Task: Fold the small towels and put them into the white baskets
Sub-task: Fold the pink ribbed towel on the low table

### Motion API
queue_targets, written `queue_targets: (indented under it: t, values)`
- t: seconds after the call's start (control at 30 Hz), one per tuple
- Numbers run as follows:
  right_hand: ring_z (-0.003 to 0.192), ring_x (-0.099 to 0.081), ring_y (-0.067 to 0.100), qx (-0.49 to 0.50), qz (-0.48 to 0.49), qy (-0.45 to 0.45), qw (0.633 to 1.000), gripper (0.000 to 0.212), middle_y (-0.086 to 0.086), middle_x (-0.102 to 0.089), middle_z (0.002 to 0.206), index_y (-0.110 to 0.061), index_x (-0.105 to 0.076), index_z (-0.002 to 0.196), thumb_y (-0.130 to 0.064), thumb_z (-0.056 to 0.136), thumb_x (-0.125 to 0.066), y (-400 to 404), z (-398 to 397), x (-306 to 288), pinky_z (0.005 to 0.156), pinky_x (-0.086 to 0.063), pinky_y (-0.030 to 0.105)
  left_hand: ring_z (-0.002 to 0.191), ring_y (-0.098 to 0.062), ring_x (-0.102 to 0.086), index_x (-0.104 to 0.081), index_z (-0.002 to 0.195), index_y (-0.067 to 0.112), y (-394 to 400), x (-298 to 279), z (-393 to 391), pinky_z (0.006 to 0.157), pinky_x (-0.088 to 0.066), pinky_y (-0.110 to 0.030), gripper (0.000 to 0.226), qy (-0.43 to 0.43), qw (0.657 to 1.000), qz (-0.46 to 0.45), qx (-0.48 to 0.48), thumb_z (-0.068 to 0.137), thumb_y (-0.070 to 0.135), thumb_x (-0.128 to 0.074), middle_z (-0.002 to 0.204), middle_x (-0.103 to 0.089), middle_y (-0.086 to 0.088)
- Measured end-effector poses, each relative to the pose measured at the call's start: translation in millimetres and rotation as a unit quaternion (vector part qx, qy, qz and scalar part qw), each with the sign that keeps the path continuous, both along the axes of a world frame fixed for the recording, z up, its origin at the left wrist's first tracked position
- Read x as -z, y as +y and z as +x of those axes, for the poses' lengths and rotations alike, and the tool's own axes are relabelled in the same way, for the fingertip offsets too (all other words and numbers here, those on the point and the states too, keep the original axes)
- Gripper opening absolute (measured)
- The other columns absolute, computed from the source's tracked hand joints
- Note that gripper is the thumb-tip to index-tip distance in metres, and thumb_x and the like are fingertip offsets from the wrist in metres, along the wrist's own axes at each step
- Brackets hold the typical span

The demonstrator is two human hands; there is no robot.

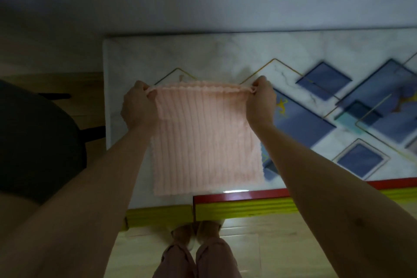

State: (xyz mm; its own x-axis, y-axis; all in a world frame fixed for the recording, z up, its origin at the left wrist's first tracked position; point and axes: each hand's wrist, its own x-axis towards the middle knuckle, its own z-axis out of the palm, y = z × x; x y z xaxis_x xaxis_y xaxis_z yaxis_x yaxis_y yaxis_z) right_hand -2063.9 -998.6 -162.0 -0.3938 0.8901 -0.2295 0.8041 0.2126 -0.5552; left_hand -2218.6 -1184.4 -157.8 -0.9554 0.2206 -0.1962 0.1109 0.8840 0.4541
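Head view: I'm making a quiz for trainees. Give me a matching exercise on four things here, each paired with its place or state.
1. towel
2. left hand
3. right hand
4. table

a. grips the towel's far right corner
b. marble top with blue diamonds
c. pink, ribbed, stretched between two hands
d. grips the towel's far left corner

Pairs: 1-c, 2-d, 3-a, 4-b

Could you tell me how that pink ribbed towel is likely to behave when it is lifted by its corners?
The pink ribbed towel probably behaves floppy: its top edge sags slightly between the left hand and right hand, each pinching a corner. It seems light, since fingertip pinches suffice. The plush ribbing likely grips rather than slips.
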Motion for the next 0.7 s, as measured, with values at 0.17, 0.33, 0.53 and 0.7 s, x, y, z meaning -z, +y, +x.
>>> queue_targets:
  t: [0.17, 0.33, 0.53, 0.7]
  values:
    - [0.13, -0.04, 0.029, -0.065, 0.158, -0.121, 0.978, 0.05, 0.009, -0.038, 0.148, -0.014, -0.045, 0.136, -0.018, 0.088, -0.055, -12.2, -8.6, 1.2, 0.103, -0.028, 0.039, 0.118, -0.029, -0.046, -0.052, 0.124, 0.007, 13.0, -6.3, 6.4, 0.096, -0.033, -0.038, 0.033, 0.099, 0.99, 0.066, 0.081, 0.09, 0.009, -0.056, 0.13, -0.049, -0.014]
    - [0.142, -0.031, 0.033, -0.312, 0.128, -0.013, 0.941, 0.045, 0.017, -0.035, 0.151, -0.003, -0.045, 0.14, -0.009, 0.096, -0.048, -60.7, -4.8, 22.9, 0.117, -0.017, 0.042, 0.119, -0.035, -0.05, -0.054, 0.125, -0.004, 7.3, 17.2, 43.1, 0.104, -0.037, -0.043, 0.031, 0.053, 0.966, 0.134, 0.213, 0.097, 0.005, -0.045, 0.129, -0.053, -0.022]
    - [0.148, -0.015, 0.026, -0.383, 0.136, -0.071, 0.911, 0.055, 0.008, -0.02, 0.158, -0.015, -0.025, 0.151, -0.032, 0.101, -0.042, -41.3, -1.6, 61.8, 0.12, -0.007, 0.039, 0.148, -0.025, -0.009, -0.015, 0.153, 0.016, -5.4, 63.8, 35.0, 0.12, -0.001, -0.043, 0.056, 0.065, 0.922, -0.081, 0.372, 0.101, 0.038, -0.021, 0.16, -0.01, -0.006]
    - [0.148, -0.012, 0.026, -0.224, 0.174, -0.152, 0.947, 0.061, 0.012, -0.014, 0.16, -0.008, -0.017, 0.153, -0.036, 0.101, -0.034, -20.3, 40.5, 60.5, 0.12, -0.008, 0.042, 0.148, -0.03, -0.001, -0.006, 0.154, 0.014, -21.5, 64.7, 23.3, 0.119, 0.004, -0.051, 0.064, 0.09, 0.919, -0.16, 0.349, 0.101, 0.049, -0.016, 0.161, -0.002, -0.012]
